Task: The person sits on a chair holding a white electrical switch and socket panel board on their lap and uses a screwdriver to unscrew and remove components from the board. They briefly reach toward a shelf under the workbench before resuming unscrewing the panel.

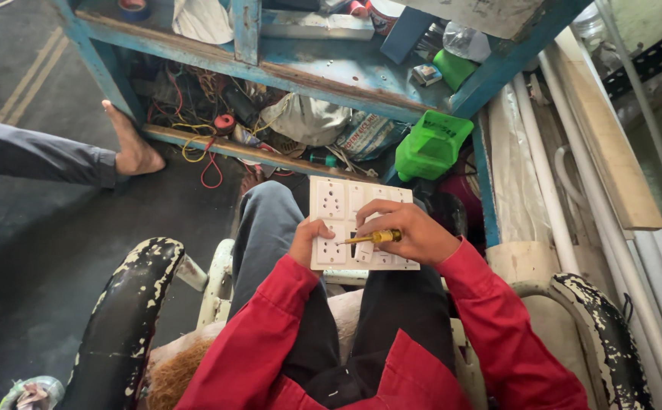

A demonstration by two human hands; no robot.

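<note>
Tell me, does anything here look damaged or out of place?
Yes. The chair armrests have badly chipped, flaking paint. On the blue shelf, tangled wires lie in disorder. The white switch plate, held by left hand and right hand, looks intact.

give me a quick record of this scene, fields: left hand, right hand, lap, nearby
left hand: left hand grips the switch plate at its left edge
right hand: right hand holds a yellow screwdriver, tip on the plate
lap: plate rests over the knees, person seated in a chair
nearby: blue shelf with wires, green box, white pipes, another person's foot
</note>
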